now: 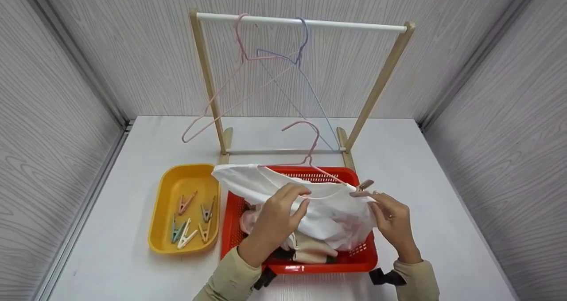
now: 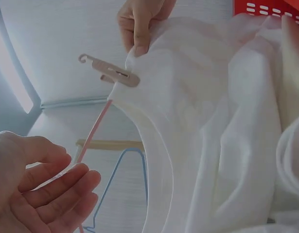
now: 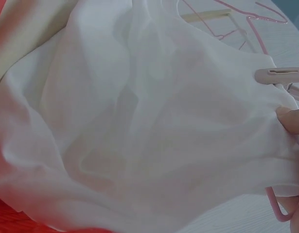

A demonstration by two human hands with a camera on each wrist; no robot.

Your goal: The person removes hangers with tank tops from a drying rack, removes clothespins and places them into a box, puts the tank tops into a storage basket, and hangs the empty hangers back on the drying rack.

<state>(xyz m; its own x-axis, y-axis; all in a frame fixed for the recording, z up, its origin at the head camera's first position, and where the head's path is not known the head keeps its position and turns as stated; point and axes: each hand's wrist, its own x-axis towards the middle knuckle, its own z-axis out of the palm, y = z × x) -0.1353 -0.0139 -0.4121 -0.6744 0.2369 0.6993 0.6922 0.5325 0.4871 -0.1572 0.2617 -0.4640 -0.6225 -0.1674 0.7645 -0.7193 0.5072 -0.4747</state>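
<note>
A white top (image 1: 328, 212) hangs on a pink hanger (image 1: 310, 148) above the red basket (image 1: 372, 261). A pinkish clothespin (image 2: 117, 73) clips its right shoulder to the hanger. Beside the clothespin, my right hand (image 1: 394, 219) pinches the cloth between thumb and fingers. The hanger's curved end (image 3: 280, 213) shows below the fabric in the right wrist view. My left hand (image 1: 277, 212) is in front of the neckline, fingers loosely bent and thumb apart. Nothing is gripped between those fingers in the left wrist view, where the hand (image 2: 47, 189) is near the hanger wire.
Several clothespins (image 1: 186, 201) lie in a yellow tray (image 1: 161, 212) on the left. Behind stands a rack with a white rail (image 1: 354, 25), holding a pink hanger (image 1: 237, 72) and a blue hanger (image 1: 316, 97). More clothes (image 1: 310, 248) fill the red basket beneath the top.
</note>
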